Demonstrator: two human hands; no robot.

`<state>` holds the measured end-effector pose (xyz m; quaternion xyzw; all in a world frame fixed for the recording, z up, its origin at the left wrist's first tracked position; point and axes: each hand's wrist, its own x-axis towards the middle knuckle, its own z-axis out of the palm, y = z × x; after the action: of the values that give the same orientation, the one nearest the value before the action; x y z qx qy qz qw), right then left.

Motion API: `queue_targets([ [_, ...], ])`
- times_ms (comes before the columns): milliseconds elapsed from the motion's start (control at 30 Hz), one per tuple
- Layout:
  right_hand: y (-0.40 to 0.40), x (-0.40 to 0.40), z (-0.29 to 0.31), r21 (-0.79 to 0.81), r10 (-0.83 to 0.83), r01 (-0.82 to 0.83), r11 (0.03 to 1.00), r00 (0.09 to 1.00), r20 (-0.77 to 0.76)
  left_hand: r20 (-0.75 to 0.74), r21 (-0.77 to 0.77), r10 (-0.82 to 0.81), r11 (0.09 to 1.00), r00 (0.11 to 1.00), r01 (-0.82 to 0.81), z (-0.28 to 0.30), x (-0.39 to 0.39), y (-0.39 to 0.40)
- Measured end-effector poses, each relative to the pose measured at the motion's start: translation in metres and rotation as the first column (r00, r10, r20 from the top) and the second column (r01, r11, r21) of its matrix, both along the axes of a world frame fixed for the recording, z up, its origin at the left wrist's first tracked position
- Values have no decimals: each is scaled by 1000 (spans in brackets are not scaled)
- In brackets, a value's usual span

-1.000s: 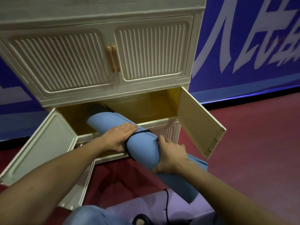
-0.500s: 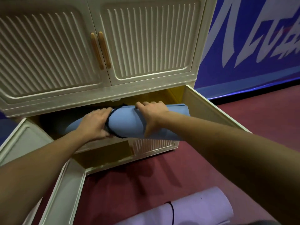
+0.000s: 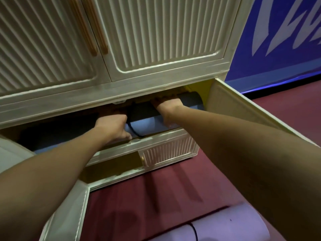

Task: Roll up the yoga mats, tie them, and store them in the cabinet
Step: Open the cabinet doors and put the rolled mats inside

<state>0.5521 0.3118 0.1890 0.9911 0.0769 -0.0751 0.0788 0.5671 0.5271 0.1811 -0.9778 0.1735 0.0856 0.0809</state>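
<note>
A rolled blue yoga mat [image 3: 147, 124], tied with a black cord [image 3: 132, 131], lies lengthwise inside the open middle compartment of the cream cabinet [image 3: 156, 40]. My left hand [image 3: 112, 124] grips the mat just left of the cord. My right hand [image 3: 166, 105] holds the mat's top further right; its fingers reach under the cabinet's ledge and are hidden. The mat's right end [image 3: 196, 101] sits near the compartment's right wall. A rolled purple mat [image 3: 225, 225] with a black cord lies on the floor at the bottom.
The compartment's right door [image 3: 243, 108] and left door [image 3: 66, 214] stand swung open on either side of my arms. Below is a lower compartment with a small ribbed door [image 3: 166, 152]. Dark red floor [image 3: 173, 188] spreads in front; a blue banner [image 3: 278, 32] covers the wall right.
Both hands have pushed the blue mat deeper into the compartment, so it now lies mostly under the ledge. My view has moved closer and lower to the cabinet.
</note>
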Motion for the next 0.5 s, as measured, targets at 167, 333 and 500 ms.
queue_targets([
  [167,-6,6,-22,51,-9,11,999,999,-44,-37,49,13,999,999,-11,-22,8,-12],
  [333,-8,13,-37,113,10,-7,994,1000,-26,-71,52,94,995,993,-91,-32,12,-9],
  [500,2,19,-49,41,-33,35,999,999,-40,-88,105,164,982,983,-154,-35,16,-20],
])
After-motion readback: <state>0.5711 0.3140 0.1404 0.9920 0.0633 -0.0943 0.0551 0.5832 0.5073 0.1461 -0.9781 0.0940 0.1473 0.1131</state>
